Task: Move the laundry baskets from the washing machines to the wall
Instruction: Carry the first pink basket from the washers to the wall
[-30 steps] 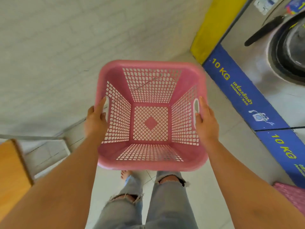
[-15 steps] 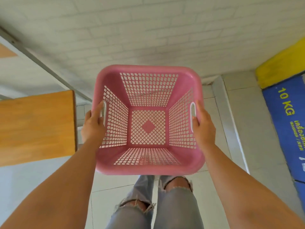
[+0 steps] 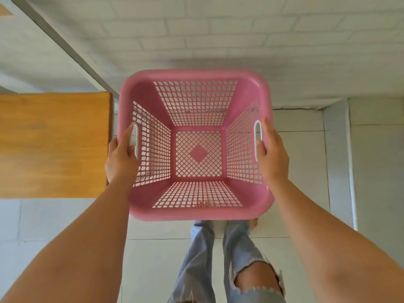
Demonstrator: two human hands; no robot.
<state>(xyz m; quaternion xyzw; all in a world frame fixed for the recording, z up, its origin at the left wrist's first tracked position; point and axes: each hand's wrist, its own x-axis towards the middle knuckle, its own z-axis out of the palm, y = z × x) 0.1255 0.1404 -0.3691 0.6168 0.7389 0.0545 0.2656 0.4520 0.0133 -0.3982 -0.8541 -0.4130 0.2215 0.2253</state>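
I hold an empty pink lattice laundry basket (image 3: 197, 77) in the air in front of me, level, above the tiled floor. My left hand (image 3: 121, 158) grips its left side at the white-edged handle slot. My right hand (image 3: 272, 154) grips the right side at the matching slot. The white brick wall (image 3: 218, 36) stands straight ahead, just beyond the basket's far rim. No washing machine shows in this view.
A wooden tabletop (image 3: 52, 145) on a grey metal frame sits at the left, its corner close to the basket's left side. Pale floor tiles (image 3: 306, 171) lie below, with a raised grey strip (image 3: 336, 162) at the right. My legs in torn jeans (image 3: 238, 263) are underneath.
I have turned left away from the washing machines, whose blue 10 KG panel has left the view. The wall now faces me and the basket has come closer to it, still in both hands.
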